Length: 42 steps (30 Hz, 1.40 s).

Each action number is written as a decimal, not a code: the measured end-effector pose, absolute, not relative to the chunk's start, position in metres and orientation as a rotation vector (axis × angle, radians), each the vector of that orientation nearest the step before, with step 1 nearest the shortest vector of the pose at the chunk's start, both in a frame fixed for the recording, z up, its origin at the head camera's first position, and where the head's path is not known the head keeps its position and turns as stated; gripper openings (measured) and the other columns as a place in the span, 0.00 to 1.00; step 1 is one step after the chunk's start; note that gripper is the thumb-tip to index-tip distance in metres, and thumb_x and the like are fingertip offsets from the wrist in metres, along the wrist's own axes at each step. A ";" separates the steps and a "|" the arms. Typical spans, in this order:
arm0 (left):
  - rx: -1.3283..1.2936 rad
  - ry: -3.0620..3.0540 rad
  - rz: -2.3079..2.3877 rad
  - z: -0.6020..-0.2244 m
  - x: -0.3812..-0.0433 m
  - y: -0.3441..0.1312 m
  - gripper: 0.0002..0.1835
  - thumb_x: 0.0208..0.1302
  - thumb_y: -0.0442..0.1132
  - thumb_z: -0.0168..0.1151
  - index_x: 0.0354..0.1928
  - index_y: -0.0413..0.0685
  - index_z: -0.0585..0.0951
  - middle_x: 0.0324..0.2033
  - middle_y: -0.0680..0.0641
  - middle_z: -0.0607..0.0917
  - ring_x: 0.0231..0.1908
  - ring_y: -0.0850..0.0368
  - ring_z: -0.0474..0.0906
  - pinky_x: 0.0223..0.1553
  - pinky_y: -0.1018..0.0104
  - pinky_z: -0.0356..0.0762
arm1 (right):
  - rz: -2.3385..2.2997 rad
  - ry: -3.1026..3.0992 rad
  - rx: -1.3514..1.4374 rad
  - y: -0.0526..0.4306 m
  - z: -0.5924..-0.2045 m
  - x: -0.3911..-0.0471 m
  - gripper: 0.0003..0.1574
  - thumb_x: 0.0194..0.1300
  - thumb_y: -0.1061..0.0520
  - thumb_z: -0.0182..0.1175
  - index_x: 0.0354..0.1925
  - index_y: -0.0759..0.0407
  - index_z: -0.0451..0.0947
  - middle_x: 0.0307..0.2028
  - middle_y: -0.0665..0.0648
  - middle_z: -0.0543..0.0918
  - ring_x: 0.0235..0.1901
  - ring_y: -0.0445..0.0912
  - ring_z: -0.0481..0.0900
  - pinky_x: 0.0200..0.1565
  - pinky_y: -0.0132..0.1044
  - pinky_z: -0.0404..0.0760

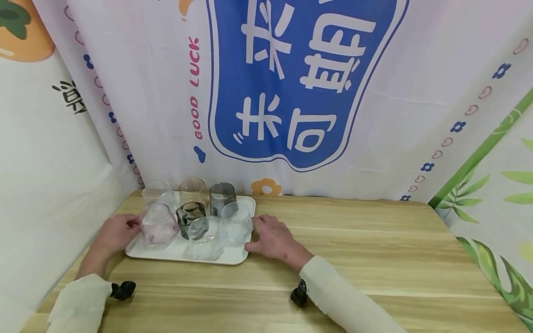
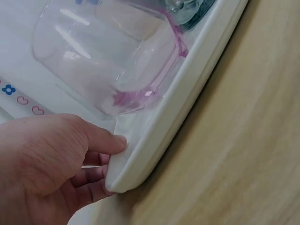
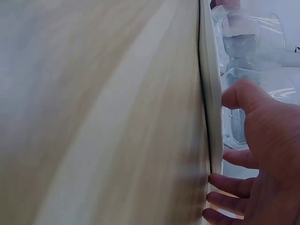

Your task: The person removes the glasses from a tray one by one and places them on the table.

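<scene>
At the left end of a white tray [image 1: 166, 252], the left hand [image 1: 118, 233] pinches the rim, its thumb on top and its other fingers curled at the outer edge. At the opposite end, the right hand [image 1: 272, 238] grips the tray near its front corner, thumb laid over the rim and fingers set slightly apart along the side. The tray lies on the wood-grain tabletop [image 1: 354, 249], near its back left part, and carries seven glasses.

Nearest the left hand stands a pink-tinted glass [image 1: 158, 226]; nearest the right is a clear tumbler [image 1: 236, 226], just beside the fingers. Between these two are a dark wavy glass [image 1: 190, 219] and, in front of it, a clear front glass [image 1: 205, 240]. Along the back stand a clear back glass [image 1: 157, 192], a faintly amber glass [image 1: 192, 188] and a smoky grey glass [image 1: 222, 199].

Both forearms wear pale sleeves [image 1: 350, 296], with a small black device [image 1: 123, 290] at each wrist. Beyond the tray hangs a white cloth [image 1: 154, 92] printed with a large blue panel [image 1: 225, 92] of white characters.
</scene>
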State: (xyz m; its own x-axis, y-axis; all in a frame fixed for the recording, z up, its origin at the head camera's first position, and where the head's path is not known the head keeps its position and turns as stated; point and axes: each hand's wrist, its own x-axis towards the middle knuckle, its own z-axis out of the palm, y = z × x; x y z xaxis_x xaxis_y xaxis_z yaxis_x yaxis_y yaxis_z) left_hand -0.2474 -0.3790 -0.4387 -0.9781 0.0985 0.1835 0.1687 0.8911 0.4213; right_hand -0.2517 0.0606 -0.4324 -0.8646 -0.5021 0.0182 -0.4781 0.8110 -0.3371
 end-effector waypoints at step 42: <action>-0.505 -2.993 -0.967 -0.424 -0.251 -0.242 0.08 0.65 0.29 0.69 0.31 0.40 0.78 0.18 0.51 0.74 0.17 0.60 0.73 0.19 0.68 0.73 | -1.006 2.793 -0.572 0.204 -0.430 -0.247 0.44 0.58 0.51 0.75 0.69 0.61 0.74 0.64 0.64 0.74 0.64 0.60 0.71 0.66 0.59 0.69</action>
